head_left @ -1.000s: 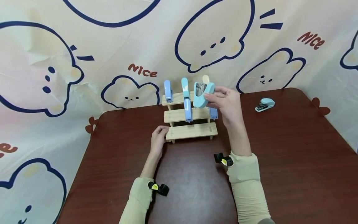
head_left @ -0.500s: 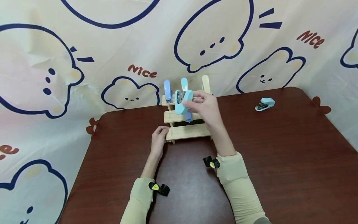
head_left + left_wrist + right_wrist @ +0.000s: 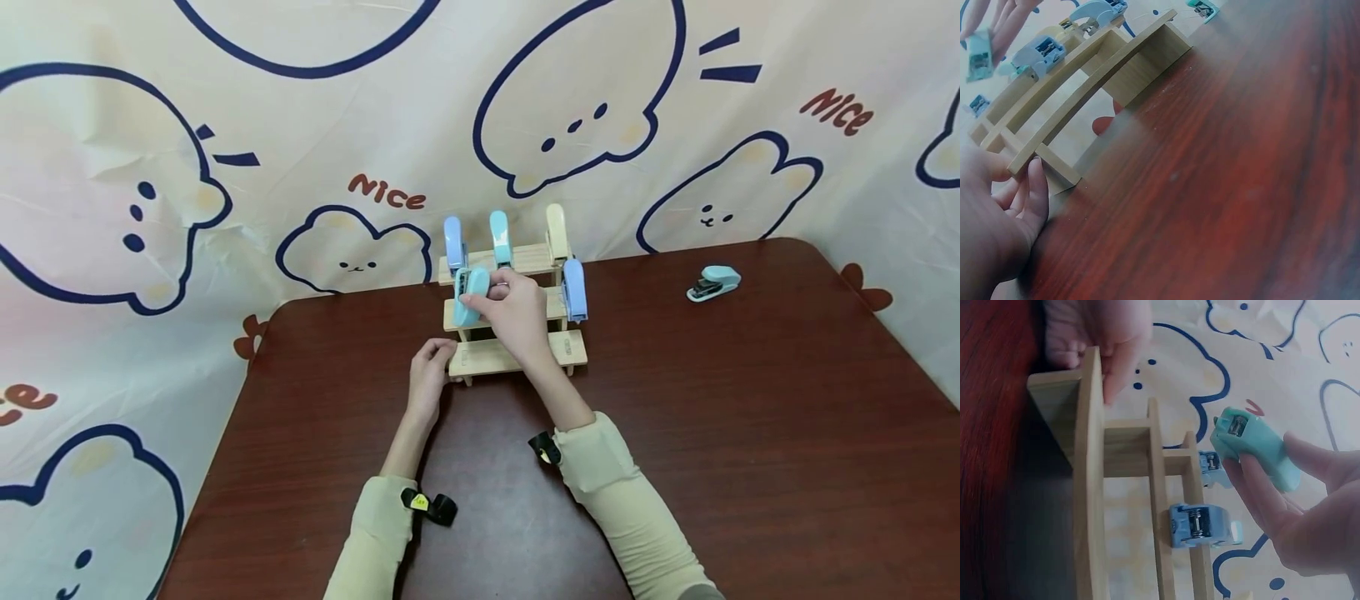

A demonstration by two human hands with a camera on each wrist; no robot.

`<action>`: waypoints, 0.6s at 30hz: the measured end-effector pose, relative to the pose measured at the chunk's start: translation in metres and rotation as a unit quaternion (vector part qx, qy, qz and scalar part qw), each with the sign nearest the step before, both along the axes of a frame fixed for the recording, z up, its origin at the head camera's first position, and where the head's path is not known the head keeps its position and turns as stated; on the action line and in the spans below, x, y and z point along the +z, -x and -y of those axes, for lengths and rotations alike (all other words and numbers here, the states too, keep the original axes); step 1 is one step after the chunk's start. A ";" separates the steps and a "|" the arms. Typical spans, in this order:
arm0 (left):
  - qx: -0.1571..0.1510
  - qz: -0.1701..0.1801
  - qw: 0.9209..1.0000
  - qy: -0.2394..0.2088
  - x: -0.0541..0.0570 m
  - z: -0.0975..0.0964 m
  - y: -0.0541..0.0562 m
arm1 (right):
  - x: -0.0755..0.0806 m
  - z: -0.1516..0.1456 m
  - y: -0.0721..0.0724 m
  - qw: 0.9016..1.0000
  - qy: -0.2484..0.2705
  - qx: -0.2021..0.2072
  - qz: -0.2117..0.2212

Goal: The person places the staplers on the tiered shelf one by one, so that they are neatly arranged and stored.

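Note:
My right hand [image 3: 513, 312] pinches a teal stapler [image 3: 468, 293] over the left part of the middle step of a small three-step wooden rack [image 3: 517, 357]. At the left end of the lowest step, my left hand [image 3: 429, 375] pinches the board, thumb above and fingers below in the left wrist view. Along the top step stand a blue stapler [image 3: 454, 242], a light-blue stapler [image 3: 500, 237] and a cream stapler [image 3: 557, 233]. Another blue stapler [image 3: 574, 289] stands at the middle step's right end. One more blue stapler [image 3: 1200, 525], on the middle step, is hidden behind my right hand in the head view.
Off to the right, a teal stapler [image 3: 714, 282] lies on the dark brown table [image 3: 787, 400]. A cloth [image 3: 360, 125] with cartoon outlines hangs behind the table. The lowest step of the rack is bare.
My right hand has moved left and slightly down with the teal stapler, from the rack's right side to the middle step's left part. The left hand stays on the rack.

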State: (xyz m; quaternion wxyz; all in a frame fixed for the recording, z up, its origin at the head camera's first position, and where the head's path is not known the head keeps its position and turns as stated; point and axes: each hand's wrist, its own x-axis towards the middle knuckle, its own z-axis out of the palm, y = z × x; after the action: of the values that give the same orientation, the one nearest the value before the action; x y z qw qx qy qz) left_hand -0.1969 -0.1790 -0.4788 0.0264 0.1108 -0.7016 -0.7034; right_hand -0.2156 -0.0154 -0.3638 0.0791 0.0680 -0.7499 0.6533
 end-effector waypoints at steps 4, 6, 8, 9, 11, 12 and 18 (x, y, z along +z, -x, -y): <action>0.003 -0.004 1.000 0.000 0.000 0.000 0.000 | -0.003 0.004 0.001 0.999 -0.032 -0.017 -0.025; 0.003 -0.007 1.000 0.000 0.000 -0.001 -0.001 | -0.004 0.005 0.001 0.999 -0.040 -0.018 -0.032; 0.004 -0.006 1.000 0.000 0.000 -0.001 -0.001 | -0.006 0.007 0.001 0.997 -0.055 -0.019 -0.042; 0.003 -0.006 1.000 0.000 0.000 -0.001 -0.001 | -0.006 0.008 0.001 0.997 -0.061 -0.019 -0.046; 0.003 -0.006 1.000 -0.001 -0.001 -0.001 -0.002 | -0.008 0.010 0.000 0.995 -0.075 -0.023 -0.054; 0.002 -0.006 1.000 -0.002 -0.001 -0.001 -0.002 | -0.008 0.011 0.000 0.995 -0.081 -0.026 -0.058; 0.002 -0.007 1.000 -0.008 -0.001 0.000 0.000 | -0.011 0.015 0.002 0.991 -0.105 -0.035 -0.070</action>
State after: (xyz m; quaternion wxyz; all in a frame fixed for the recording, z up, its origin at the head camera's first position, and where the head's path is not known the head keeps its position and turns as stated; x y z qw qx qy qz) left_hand -0.1970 -0.1787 -0.4793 0.0321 0.1078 -0.6953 -0.7098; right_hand -0.2173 -0.0301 -0.3747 0.1469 0.0956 -0.8086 0.5616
